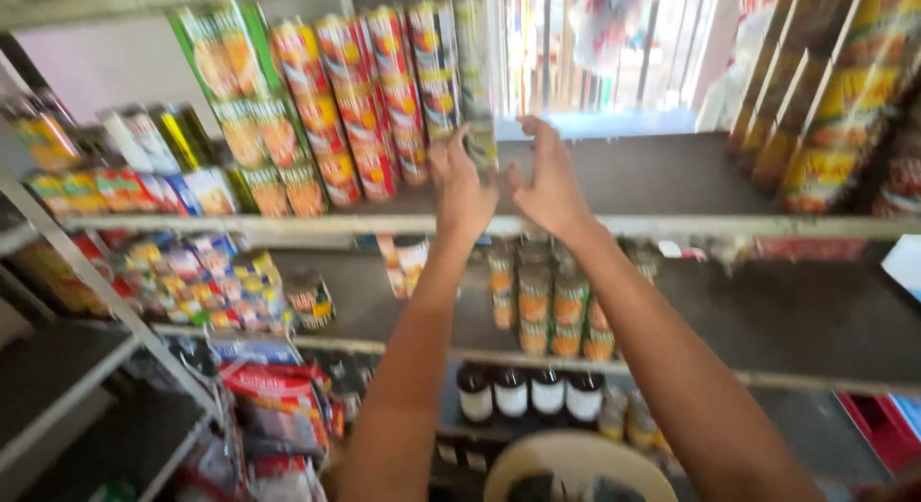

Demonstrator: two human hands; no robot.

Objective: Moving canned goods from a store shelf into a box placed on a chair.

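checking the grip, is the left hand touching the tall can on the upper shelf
Touching: the head view shows the left hand with fingers wrapped against the tall can, no gap; the right hand is beside it.

Glossy printed tubes [360,108] stand on a matt dark shelf [672,176] with pale painted metal edging; dark jars [528,394] shine like glass.

Just one view here, a head cam looking forward and slightly down at store shelves [672,224] close in front. Both arms reach toward 12 o'clock, maybe arm's length away, though everything's pretty blurry.
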